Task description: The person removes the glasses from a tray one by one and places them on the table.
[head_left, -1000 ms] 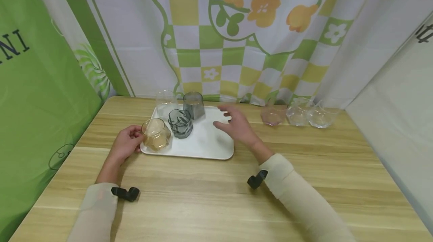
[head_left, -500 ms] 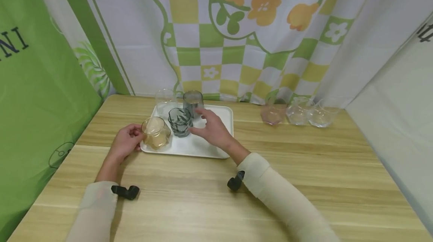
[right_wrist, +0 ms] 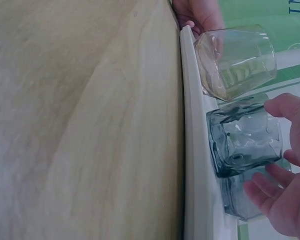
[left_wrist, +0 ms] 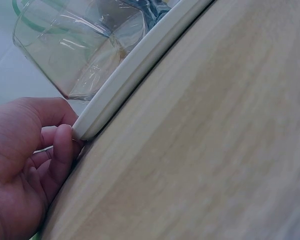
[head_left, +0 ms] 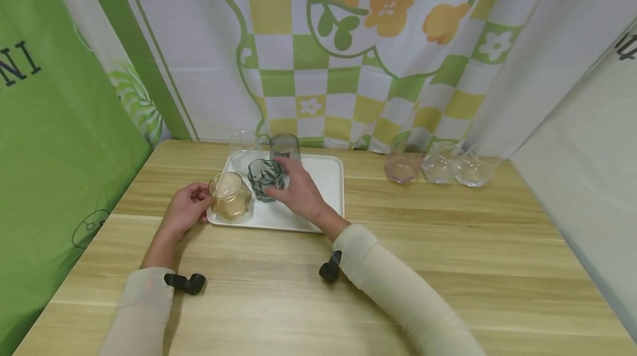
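A white tray lies on the wooden table with several glasses standing on it. My left hand pinches its near left corner, beside an amber glass; in the left wrist view the curled fingers meet the tray's rim. My right hand reaches over the tray to a dark green-grey textured glass. Its thumb overlaps the glass's rim and its fingers spread along the other side, without a plain grip. Behind it stand a smoky grey glass and a tall clear glass.
At the back right of the table a pinkish glass and two clear glasses, the nearer-middle one and the rightmost, stand in a row. A patterned curtain hangs behind the table.
My right hand has moved left across the tray, from beside its right part to the dark green-grey glass. The left hand, the tray and the glasses stay in place.
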Motion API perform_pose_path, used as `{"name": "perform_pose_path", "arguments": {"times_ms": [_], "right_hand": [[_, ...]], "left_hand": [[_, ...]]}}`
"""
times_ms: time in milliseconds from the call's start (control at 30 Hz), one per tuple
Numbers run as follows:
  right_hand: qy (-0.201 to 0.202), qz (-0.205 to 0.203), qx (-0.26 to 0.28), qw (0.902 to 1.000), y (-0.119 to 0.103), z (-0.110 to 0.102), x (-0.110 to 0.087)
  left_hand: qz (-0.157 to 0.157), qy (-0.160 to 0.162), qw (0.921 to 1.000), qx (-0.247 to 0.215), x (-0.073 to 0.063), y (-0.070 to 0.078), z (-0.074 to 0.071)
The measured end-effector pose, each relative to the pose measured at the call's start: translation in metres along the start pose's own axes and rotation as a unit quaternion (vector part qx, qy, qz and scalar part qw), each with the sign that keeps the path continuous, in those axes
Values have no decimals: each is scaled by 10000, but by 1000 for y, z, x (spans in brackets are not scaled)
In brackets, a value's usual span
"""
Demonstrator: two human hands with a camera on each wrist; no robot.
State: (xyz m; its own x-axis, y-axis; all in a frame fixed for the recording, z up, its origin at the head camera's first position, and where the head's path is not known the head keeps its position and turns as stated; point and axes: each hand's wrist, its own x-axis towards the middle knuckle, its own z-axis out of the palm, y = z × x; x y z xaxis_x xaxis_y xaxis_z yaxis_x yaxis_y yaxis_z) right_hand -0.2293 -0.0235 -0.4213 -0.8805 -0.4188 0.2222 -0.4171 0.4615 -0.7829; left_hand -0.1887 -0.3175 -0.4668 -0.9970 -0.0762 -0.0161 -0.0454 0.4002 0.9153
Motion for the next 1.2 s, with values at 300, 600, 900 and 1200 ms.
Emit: {"name": "perform_pose_path", "arguments": {"times_ms": [300,600,900,1200], "right_hand": [[52,37,-228,9997,-1,10,4],[16,169,-520,9985,-3,10,6],[2,430,-514,9978,-6,9,4],[-60,467,-351,9983,-6,7,2]], "left_hand": [[-6,4,10000,14,1,0,0],[-5,7,10000,-21,1,-1,1],[14,-2,10000,-70,1,-1,0],[0,16,10000,-7,-1,0,0]]}}
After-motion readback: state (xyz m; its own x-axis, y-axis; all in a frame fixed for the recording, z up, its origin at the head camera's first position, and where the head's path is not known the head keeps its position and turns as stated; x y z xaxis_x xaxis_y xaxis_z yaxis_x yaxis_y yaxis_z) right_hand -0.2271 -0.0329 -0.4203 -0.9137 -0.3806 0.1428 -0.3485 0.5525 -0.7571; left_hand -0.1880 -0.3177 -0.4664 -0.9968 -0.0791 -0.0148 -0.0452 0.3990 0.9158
